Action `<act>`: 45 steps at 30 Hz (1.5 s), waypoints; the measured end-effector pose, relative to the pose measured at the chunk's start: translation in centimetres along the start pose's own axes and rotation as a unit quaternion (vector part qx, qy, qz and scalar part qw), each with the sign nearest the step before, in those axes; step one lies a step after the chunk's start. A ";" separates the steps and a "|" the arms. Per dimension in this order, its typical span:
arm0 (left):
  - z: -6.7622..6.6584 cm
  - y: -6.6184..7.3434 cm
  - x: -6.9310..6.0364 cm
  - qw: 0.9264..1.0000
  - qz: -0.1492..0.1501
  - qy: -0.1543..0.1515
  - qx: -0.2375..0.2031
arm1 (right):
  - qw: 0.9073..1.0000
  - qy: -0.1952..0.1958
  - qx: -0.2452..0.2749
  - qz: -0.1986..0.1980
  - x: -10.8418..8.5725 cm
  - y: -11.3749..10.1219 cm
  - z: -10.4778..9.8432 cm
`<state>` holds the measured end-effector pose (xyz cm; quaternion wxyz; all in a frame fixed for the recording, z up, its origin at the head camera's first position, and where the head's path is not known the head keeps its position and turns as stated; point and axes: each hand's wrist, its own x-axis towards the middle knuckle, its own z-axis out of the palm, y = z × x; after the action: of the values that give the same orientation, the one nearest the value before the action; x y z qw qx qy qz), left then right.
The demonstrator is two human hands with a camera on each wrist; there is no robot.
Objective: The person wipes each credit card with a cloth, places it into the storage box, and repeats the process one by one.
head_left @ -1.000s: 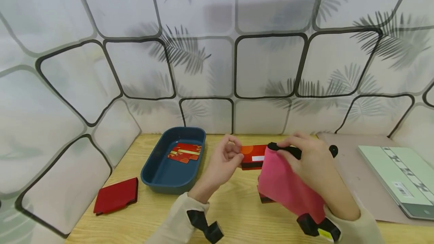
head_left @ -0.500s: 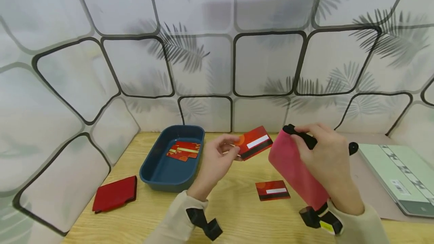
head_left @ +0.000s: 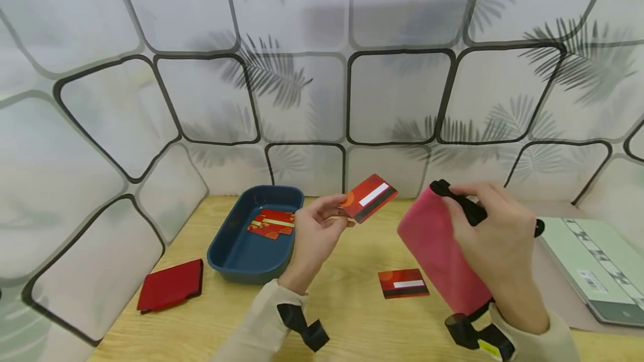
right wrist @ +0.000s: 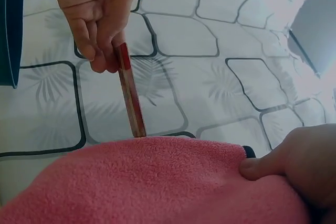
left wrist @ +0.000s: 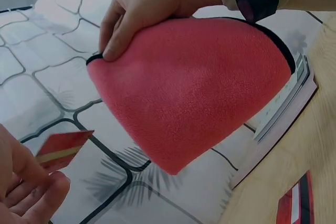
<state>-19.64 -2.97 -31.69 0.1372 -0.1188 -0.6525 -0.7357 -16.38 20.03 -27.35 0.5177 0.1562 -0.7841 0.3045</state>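
Note:
My left hand [head_left: 317,233] pinches a red card [head_left: 371,199] by its left edge, raised above the table with its striped back showing in the head view. On the right, my right hand [head_left: 495,233] grips a pink cloth [head_left: 440,244] with black edging by its top; the cloth hangs folded, and its fleecy side [left wrist: 178,87] fills much of the left wrist view. A second red card [head_left: 403,284] lies flat on the table between the hands. In the right wrist view the held card [right wrist: 131,95] appears almost edge-on beyond the cloth.
A blue tray [head_left: 246,274] with several red cards [head_left: 271,223] stands at the left. Nearer the left edge lies a dark red wallet-like item [head_left: 170,286]. A pale green notebook-like object [head_left: 593,267] rests on a grey-pink sheet at the right. Patterned panels [head_left: 302,99] rise behind.
My left hand has lifted and tilted the card, moving it away from the cloth. My right hand has drawn the cloth up and right, uncovering the card on the table.

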 end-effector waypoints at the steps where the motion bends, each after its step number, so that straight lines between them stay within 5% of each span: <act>1: 0.0 -0.1 0.1 1.000 0.006 0.002 0.002 | 1.000 -0.003 0.006 -0.001 0.0 -0.1 -0.1; 9: 0.2 -1.0 0.1 0.998 -0.028 -0.006 -0.058 | 0.998 -0.036 0.034 -0.030 -0.4 -1.8 -0.1; 16: 0.7 -1.4 -0.5 0.993 -0.066 -0.087 -0.038 | 0.994 -0.075 0.046 -0.069 -0.7 -3.1 -0.1; 19: 1.0 -1.1 -0.7 0.992 -0.068 -0.102 -0.030 | 0.989 -0.105 0.066 -0.083 -1.2 -3.8 0.3; 24: 1.1 -0.8 -0.9 0.995 -0.060 -0.078 -0.002 | 0.980 -0.154 0.090 -0.091 -2.0 -5.0 1.1; 34: 1.1 -1.3 -2.2 0.995 -0.027 -0.081 0.053 | 0.982 -0.158 0.070 -0.080 -2.2 -4.7 2.4; 45: 0.3 -1.6 -2.3 0.984 -0.031 -0.171 0.046 | 0.978 -0.190 0.046 -0.072 -2.4 -3.6 3.6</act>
<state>-18.06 -2.35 -34.01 0.0066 -0.2162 -0.7028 -0.6777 -15.91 14.82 -29.39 0.3724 0.2902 -0.8401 0.2670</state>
